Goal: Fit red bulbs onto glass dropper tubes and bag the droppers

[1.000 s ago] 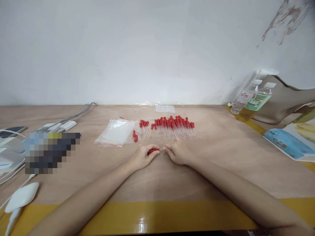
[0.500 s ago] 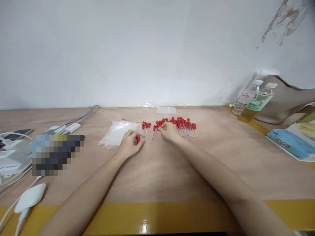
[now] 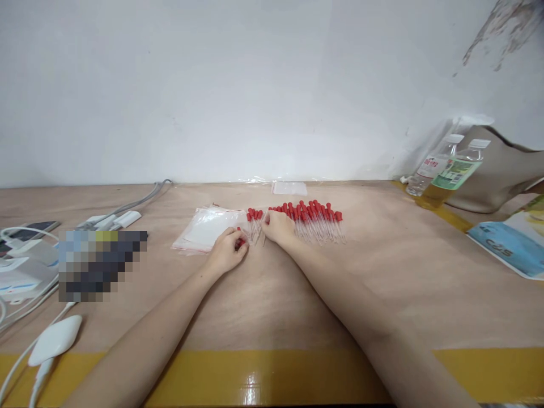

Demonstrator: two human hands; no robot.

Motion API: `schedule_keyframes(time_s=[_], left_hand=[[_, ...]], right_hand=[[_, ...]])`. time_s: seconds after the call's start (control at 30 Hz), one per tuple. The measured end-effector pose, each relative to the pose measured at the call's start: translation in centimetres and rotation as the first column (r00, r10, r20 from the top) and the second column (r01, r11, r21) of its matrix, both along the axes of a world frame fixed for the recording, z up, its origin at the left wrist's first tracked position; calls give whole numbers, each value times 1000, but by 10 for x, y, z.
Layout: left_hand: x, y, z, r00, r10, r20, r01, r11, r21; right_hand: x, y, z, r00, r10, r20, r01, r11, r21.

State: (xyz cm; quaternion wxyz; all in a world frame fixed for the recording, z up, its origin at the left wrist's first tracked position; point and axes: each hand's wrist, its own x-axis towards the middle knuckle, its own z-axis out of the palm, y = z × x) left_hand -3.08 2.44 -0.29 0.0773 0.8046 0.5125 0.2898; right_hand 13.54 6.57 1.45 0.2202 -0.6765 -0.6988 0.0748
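Observation:
My left hand (image 3: pixel 228 249) is closed around red-bulbed droppers (image 3: pixel 241 242), their bulbs showing between thumb and fingers; how many is hidden. It rests by the right edge of a stack of clear zip bags (image 3: pixel 212 224). A small group of droppers (image 3: pixel 254 214) lies just past its fingertips. My right hand (image 3: pixel 278 225) pinches at a dropper whose thin clear stem (image 3: pixel 264 237) shows below the fingers; its bulb is covered. Right of that hand spreads a larger pile of droppers (image 3: pixel 317 215), red bulbs toward the wall and clear stems toward me.
Near the wall lies another small stack of clear bags (image 3: pixel 289 188). Two bottles (image 3: pixel 450 173), a beige bag (image 3: pixel 497 170) and a blue packet (image 3: pixel 508 246) stand or lie at right. Cables, white chargers (image 3: pixel 55 340) and a phone (image 3: pixel 32 229) occupy the left side.
My right hand has moved left, from the edge of the large pile toward the small group of droppers. The left hand stays nearly in place, still closed on droppers. The view has shifted slightly.

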Motion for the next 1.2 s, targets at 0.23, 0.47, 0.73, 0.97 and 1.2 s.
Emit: schedule_keyframes(time_s=[0.23,0.47,0.73,0.97,1.2], left_hand=[[8,-5,2,998,44,37,-44,999,0],[3,1,0,967,217,134,-216,976,-22],[17,-13,2,984,12,180,-19,999,38],[49,-36,-3,927,-195,321,224,973,-56],[56,-39,-9,883,-176,435,256,958,-132]], right_hand=[[-13,-4,13,999,4,44,4,983,-182],[-19,-5,20,999,26,34,-16,964,-265],[42,-39,23,988,130,-77,-134,990,-48],[103,-85,-21,895,429,-127,-380,879,289],[100,-95,-27,831,533,-159,-432,798,421]])
